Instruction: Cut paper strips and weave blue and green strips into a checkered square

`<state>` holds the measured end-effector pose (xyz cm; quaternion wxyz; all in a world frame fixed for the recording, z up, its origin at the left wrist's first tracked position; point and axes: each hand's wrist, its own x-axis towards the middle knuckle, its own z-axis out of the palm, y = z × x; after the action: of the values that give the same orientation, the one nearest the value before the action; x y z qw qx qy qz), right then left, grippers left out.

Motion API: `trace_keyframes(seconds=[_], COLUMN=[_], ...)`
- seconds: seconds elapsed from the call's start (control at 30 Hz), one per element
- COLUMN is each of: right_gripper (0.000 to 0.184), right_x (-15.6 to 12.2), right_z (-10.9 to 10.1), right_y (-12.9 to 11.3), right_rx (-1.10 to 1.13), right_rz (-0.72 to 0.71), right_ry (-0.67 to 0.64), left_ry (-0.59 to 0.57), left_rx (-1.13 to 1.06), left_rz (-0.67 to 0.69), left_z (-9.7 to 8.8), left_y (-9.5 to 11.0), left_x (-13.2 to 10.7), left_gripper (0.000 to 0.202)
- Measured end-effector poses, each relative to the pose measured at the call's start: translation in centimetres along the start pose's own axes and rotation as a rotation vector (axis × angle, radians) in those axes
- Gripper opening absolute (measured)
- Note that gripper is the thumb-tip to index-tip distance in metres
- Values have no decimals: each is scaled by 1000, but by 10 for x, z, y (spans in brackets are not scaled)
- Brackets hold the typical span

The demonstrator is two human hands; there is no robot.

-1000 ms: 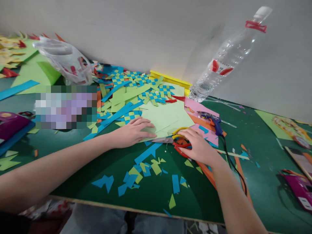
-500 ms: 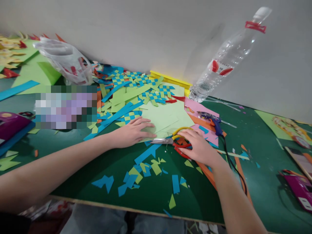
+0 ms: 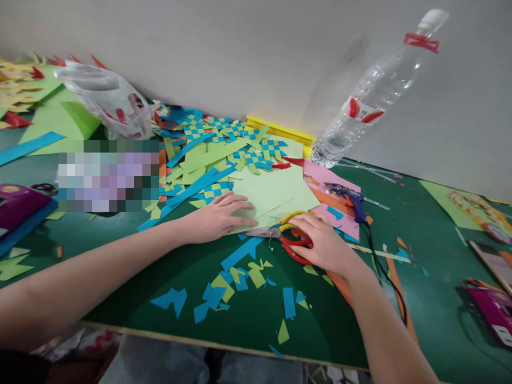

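Note:
My left hand lies with its fingers outstretched over the left side of a pale green sheet of paper. In my right hand is a pair of scissors with one yellow and one red handle. Their blades point left, along the front edge of the paper and close by my left fingertips. The blades look nearly closed, and whether paper is between them I cannot tell. Blue and green paper scraps are scattered on the table in front of my hands.
Woven blue-and-green paper pieces and strips pile up behind my left hand. A clear plastic bottle leans by the wall. A glue gun with a black cord lies at right, and a plastic bag stands at the back left of the green table.
The scissors and my right hand have shifted slightly left, and the blades look more closed. My left hand stays in place on the paper.

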<state>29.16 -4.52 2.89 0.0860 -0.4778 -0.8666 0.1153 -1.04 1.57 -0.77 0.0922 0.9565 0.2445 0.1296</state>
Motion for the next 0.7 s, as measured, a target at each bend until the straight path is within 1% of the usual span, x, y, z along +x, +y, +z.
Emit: trace_keyframes(seconds=[0.13, 0.27, 0.57, 0.7], right_gripper=[41, 42, 36, 37], right_x=[-1, -1, 1, 1], right_z=[1, 1, -1, -1], right_y=[3, 5, -10, -10], right_rx=[-1, -9, -17, -25], right_rz=[-5, -5, 27, 17], right_ry=[-3, -9, -28, -23], left_ry=[-4, -38, -41, -54], left_rx=[7, 34, 38, 59], left_rz=[-1, -1, 0, 4], left_z=[0, -1, -2, -2], left_y=[1, 1, 2, 1], left_x=[0, 0, 1, 1], left_gripper=[40, 41, 38, 39])
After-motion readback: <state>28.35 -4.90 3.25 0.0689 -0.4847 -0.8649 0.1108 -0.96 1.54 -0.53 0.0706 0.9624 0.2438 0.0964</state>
